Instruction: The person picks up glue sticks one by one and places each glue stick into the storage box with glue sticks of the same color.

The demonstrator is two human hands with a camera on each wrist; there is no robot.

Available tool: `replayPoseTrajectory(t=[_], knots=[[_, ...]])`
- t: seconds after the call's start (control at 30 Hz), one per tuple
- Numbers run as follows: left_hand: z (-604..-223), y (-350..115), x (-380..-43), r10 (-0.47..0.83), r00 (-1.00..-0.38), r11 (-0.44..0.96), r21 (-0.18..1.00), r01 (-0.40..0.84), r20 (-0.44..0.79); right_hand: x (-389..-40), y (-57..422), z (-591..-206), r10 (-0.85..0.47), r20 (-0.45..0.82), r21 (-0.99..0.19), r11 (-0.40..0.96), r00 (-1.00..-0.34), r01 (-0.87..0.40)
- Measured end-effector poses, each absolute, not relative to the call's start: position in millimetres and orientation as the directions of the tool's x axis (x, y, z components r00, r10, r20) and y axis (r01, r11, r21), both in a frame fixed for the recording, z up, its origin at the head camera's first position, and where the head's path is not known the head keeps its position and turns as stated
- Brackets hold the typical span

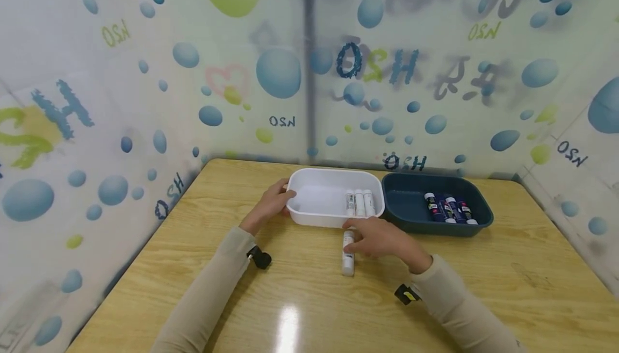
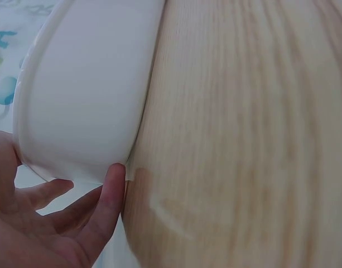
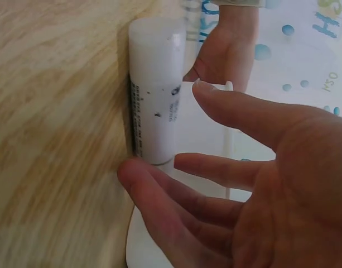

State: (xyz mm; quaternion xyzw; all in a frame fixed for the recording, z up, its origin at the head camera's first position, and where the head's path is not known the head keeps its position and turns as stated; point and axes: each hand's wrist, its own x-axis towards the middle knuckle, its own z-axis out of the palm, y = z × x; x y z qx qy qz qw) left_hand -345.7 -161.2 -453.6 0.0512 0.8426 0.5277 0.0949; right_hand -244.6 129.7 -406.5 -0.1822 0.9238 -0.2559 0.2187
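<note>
A white plastic tray (image 1: 314, 218) stands near the back of the table, with three white glue sticks (image 1: 359, 202) lying side by side at its right end. My left hand (image 1: 272, 202) holds the tray's left end, thumb over the rim; its fingers press the outer wall in the left wrist view. Another white glue stick (image 3: 154, 95) lies on the table in front of the tray. Around it my right hand (image 1: 379, 237) is spread, thumb on one side and fingers on the other, with gaps showing between fingertips and tube in the right wrist view.
A dark blue tray (image 1: 406, 202) sits right against the white one. In it lie several dark tubes with white caps (image 1: 450, 210). The wooden table (image 1: 300, 283) reaches back to a patterned curtain (image 1: 242, 143).
</note>
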Motion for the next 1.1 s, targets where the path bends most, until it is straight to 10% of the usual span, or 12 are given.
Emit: replayPoseTrajectory(t=[1.1], knots=[[-452,-161,-344,0.181,-0.977,0.441,0.898,-0.019,-0.109,-249,127,-426,-0.461,-0.333,-0.659,0.738,-0.822,-0.147]])
